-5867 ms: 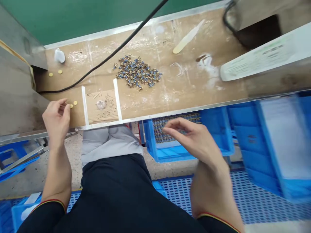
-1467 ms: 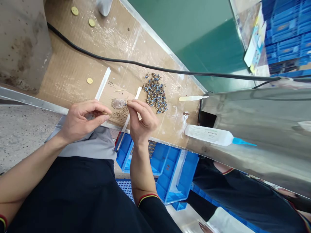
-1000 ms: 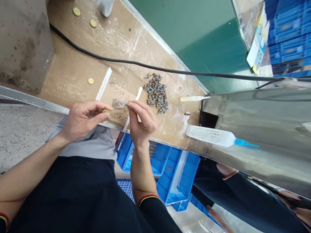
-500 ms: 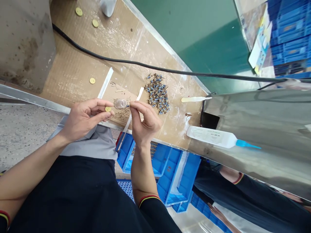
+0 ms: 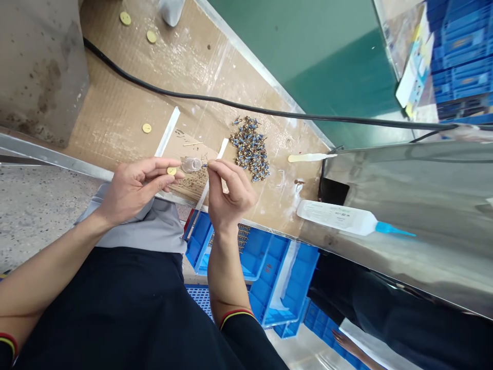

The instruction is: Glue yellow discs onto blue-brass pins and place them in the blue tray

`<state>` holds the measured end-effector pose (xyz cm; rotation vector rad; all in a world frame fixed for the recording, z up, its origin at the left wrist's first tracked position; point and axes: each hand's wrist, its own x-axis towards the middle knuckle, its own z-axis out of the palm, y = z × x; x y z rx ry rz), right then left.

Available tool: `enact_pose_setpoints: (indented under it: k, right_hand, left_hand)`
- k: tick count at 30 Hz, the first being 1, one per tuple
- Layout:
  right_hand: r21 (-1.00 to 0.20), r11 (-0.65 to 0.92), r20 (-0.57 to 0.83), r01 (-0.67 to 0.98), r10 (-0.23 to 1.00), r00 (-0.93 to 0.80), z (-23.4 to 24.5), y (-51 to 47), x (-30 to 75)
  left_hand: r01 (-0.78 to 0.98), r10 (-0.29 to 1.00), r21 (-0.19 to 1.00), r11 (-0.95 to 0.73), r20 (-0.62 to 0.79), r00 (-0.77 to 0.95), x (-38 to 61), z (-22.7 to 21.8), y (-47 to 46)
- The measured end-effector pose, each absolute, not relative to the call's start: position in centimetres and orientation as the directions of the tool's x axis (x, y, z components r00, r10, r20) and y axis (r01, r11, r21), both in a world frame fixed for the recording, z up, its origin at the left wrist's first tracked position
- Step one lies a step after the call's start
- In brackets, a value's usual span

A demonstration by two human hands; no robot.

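My left hand (image 5: 133, 187) pinches a small yellow disc (image 5: 171, 171) between thumb and fingers, just above the bench's near edge. My right hand (image 5: 230, 192) is closed in a pinch on a tiny blue-and-brass part (image 5: 205, 165), its tip at a small clear blob (image 5: 191, 164) on the taped cardboard patch (image 5: 188, 149). A pile of several blue-and-brass parts (image 5: 250, 149) lies just beyond my right hand.
More yellow discs (image 5: 147, 128) lie on the cardboard bench (image 5: 115, 103). A black cable (image 5: 192, 97) crosses it. A white tube with a blue tip (image 5: 346, 218) and a pale stick (image 5: 308, 158) lie right. Blue bins (image 5: 269, 262) sit below. Another person's hand (image 5: 342, 339) shows bottom right.
Since about six seconds ago both hands came together at the taped patch. Over the last second the left hand turned the yellow disc up into view; the right hand held nearly still.
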<state>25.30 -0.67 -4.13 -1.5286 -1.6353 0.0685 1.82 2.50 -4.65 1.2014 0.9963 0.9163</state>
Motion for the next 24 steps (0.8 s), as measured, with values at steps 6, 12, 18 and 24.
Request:
enact_pose_setpoints:
  k: [6, 12, 18, 24]
  right_hand:
    - [-0.635, 0.332, 0.619, 0.697, 0.759, 0.202, -2.8, -1.9, 23.6]
    - [-0.754, 0.384, 0.561, 0.533, 0.798, 0.22, -2.1, -3.7, 20.7]
    - [-0.76, 0.393, 0.555, 0.518, 0.806, 0.203, -2.5, -3.5, 20.2]
    - [-0.758, 0.373, 0.539, 0.536, 0.821, 0.191, -2.4, -3.7, 20.3]
  left_hand:
    - [-0.025, 0.939, 0.986, 0.167, -0.152, 0.308, 2.0, -3.8, 1.5]
    - [0.053, 0.958, 0.997, 0.048, -0.061, 0.28, 2.1, -2.9, 0.4]
    - [0.087, 0.954, 0.995, -0.054, 0.026, 0.299, 2.0, -2.8, -0.1]
    - [0.156, 0.949, 0.972, -0.177, 0.126, 0.289, 1.9, -3.2, -0.3]
